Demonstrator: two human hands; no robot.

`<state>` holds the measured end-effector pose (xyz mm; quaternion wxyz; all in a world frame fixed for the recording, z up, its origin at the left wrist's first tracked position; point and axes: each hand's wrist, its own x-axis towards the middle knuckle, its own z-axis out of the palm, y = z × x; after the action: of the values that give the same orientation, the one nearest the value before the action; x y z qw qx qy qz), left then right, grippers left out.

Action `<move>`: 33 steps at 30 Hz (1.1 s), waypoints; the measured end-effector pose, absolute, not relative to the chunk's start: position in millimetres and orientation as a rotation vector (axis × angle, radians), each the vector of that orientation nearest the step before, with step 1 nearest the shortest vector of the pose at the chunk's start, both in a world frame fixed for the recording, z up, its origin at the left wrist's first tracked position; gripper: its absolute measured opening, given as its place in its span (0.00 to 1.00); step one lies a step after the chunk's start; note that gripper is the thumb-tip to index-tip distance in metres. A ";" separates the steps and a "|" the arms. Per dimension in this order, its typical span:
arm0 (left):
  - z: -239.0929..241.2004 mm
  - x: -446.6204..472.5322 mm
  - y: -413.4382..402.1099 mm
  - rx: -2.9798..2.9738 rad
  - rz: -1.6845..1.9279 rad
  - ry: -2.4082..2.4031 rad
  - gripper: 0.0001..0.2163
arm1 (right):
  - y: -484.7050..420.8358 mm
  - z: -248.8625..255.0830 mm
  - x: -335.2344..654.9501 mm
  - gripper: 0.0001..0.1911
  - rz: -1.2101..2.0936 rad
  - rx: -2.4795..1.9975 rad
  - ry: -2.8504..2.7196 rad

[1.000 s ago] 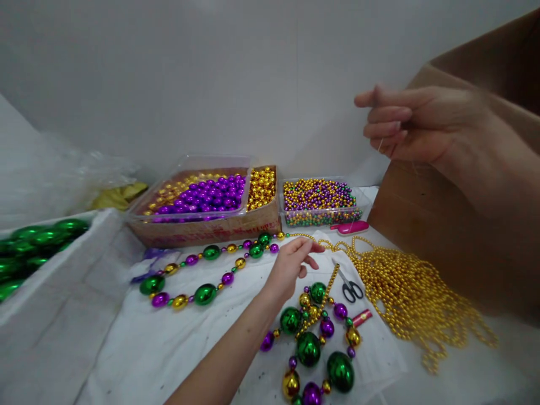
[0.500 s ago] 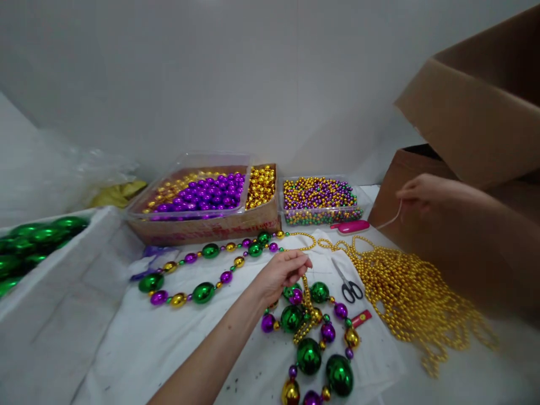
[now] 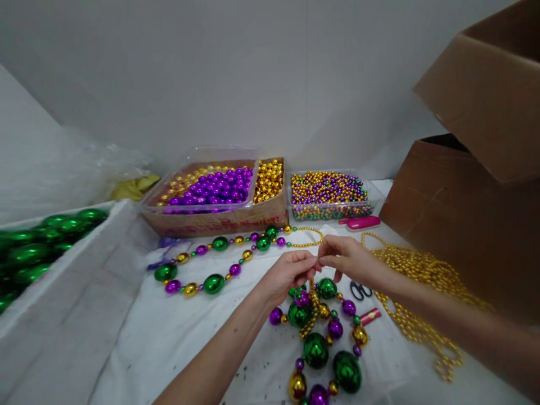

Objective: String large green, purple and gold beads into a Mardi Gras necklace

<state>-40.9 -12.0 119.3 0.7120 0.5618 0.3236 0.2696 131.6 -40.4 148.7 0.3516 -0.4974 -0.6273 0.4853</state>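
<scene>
My left hand (image 3: 293,275) is closed in a pinch on the gold-bead end of a necklace (image 3: 315,350) strung with green, purple and gold beads. The short gold bead strand (image 3: 313,306) hangs down from its fingers onto the large beads. Fingertip to fingertip with it, my right hand (image 3: 348,259) is closed in a pinch too, at the string end; the string itself is too fine to make out now. A second bead necklace (image 3: 214,283) lies looped on the white cloth to the left. Black-handled scissors (image 3: 361,290) lie partly hidden under my right forearm.
Behind stand a box of purple and gold beads (image 3: 219,188), a clear tub of small mixed beads (image 3: 331,194) and a pink tool (image 3: 363,223). Gold bead strands (image 3: 415,270) heap at right beside a cardboard box (image 3: 434,197). Green beads (image 3: 50,236) fill a white bin at left.
My right hand has come from the far right, where it held a white string, to meet the left hand's fingertips. The left hand keeps its pinch on the necklace end.
</scene>
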 end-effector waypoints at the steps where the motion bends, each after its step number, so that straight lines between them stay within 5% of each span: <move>1: 118.1 -43.4 -12.7 1.243 0.608 0.724 0.13 | -40.8 143.7 128.8 0.05 1.336 -1.282 -1.587; 12: 119.8 -67.3 -16.7 1.255 0.606 0.757 0.12 | -38.7 151.4 143.1 0.09 2.091 -1.212 -1.428; 19: 156.2 -109.1 -13.4 1.534 0.638 0.858 0.12 | -49.4 196.5 151.5 0.09 1.939 -1.175 -1.385; 33: 192.5 -87.9 -30.9 1.423 0.412 0.600 0.08 | -55.8 191.2 127.3 0.05 2.036 -1.091 -1.303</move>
<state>-87.9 -30.9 192.5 0.6972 0.6383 0.2691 0.1847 127.3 -55.8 191.2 0.2425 -0.3991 -0.4766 0.7448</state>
